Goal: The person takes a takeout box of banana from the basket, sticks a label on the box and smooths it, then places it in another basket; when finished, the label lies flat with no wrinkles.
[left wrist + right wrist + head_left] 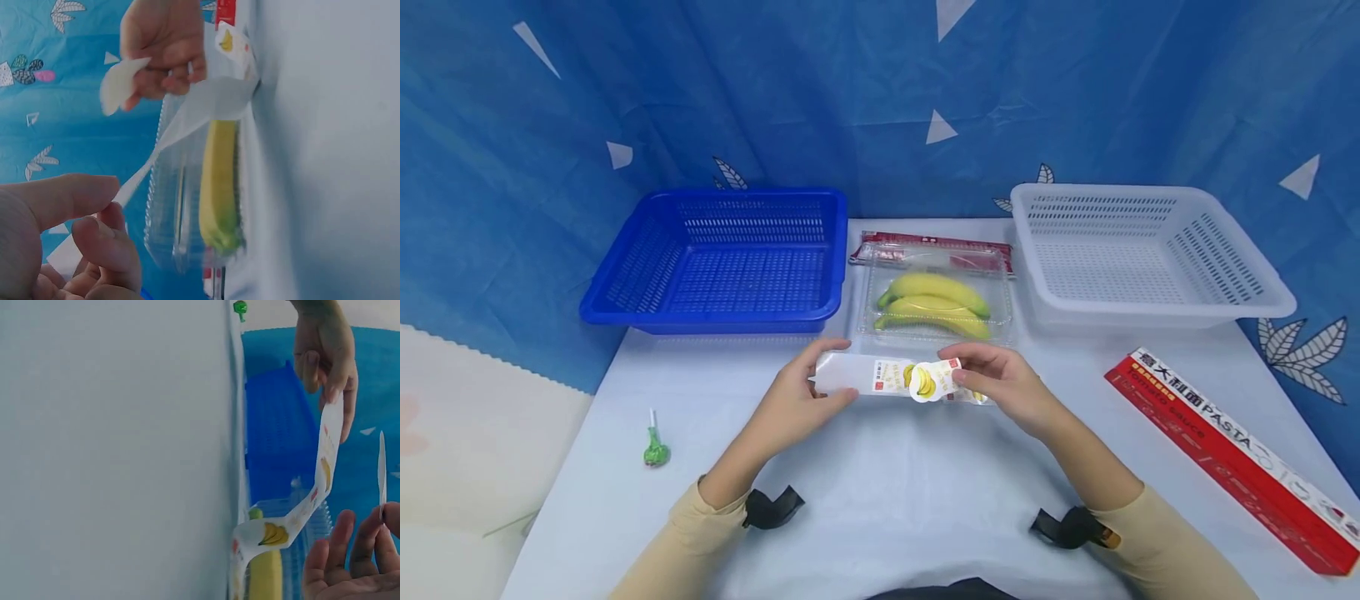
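Note:
Thumb and fingers of my left hand [796, 402] pinch one end of a white backing strip [846, 373] printed with banana labels. In the right wrist view the strip [334, 434] hangs down from that hand and bends. My right hand [1009, 385] pinches a single banana label [927, 383], which stands apart from the strip and appears edge-on in the right wrist view. Just beyond both hands lies a clear plastic clamshell box [1000, 292]. Inside it are two yellow bananas [934, 307] with greenish ends.
A blue basket [715, 318] stands at the back left, a white basket [1157, 310] at the back right. Behind the clamshell lies a red packet [955, 242]. A green lollipop [656, 452] is at the left, a red pasta box [1232, 462] at the right.

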The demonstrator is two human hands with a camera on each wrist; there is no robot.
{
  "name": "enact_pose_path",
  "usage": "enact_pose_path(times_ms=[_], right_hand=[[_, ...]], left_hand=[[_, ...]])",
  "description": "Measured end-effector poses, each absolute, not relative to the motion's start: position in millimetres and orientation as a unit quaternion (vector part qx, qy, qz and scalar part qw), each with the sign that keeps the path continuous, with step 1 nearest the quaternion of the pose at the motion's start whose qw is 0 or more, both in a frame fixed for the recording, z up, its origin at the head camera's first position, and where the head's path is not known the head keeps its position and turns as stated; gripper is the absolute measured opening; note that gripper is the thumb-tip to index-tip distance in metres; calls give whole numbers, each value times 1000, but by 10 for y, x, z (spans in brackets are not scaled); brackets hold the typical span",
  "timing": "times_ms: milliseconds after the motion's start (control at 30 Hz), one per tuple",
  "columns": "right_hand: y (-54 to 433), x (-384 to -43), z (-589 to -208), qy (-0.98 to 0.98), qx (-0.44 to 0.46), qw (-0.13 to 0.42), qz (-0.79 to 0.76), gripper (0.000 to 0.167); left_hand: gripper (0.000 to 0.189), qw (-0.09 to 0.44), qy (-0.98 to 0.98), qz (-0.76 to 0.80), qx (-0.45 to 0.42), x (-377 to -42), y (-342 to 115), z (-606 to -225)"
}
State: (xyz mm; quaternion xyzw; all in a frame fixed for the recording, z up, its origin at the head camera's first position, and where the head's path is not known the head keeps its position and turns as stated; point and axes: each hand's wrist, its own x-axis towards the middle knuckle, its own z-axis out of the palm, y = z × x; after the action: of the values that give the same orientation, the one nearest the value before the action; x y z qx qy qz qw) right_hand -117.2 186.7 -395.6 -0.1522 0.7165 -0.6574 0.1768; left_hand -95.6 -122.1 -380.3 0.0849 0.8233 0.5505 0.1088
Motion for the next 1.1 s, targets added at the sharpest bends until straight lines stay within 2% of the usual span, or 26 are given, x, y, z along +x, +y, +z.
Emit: enact_pose_path(times_ms=[167,400,900,1100], right_hand=[[1974,-1178,-4156,717,-127,223,-648,45],[2078,-1166,-4335,721,-96,232,-645,44],[2201,-926,-4171,766,-51,238,-594,41],[2229,-891,-4030,799,-44,210,-562,39]], left_hand=[[61,114,850,510,67,-927,-1315,-3852],[54,133,880,455,41,-933,-1355,-3919],[33,181,913,362,56,-902,-1238,-4105],[35,131,958,242,81,-867,-1218,-4077]])
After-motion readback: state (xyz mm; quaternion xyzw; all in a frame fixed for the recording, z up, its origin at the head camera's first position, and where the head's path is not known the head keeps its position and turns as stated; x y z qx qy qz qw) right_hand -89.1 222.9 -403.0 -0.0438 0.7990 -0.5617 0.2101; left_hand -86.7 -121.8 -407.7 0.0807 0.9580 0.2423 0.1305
